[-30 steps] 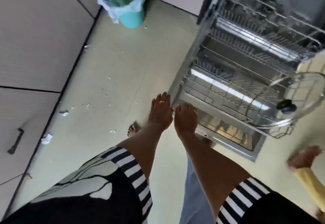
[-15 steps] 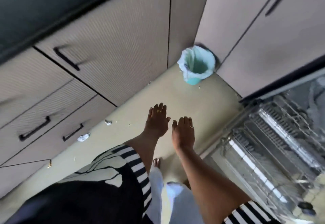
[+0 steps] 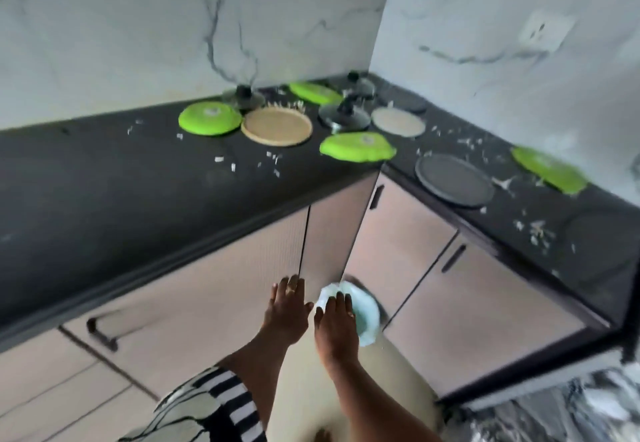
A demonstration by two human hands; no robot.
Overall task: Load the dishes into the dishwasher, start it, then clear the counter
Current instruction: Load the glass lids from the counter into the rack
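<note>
Counter [image 3: 104,181] newly in view | tan plate [image 3: 277,126] on it | left hand [image 3: 285,310], right hand [image 3: 334,323]: fingers straight, empty

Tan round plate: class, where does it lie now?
In the head view, the tan round plate lies on the black counter, between a green lid on its left and a steel lid on its right.

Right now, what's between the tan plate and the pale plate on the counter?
A steel lid with a black knob sits between the tan plate and pale plate, head view.
</note>
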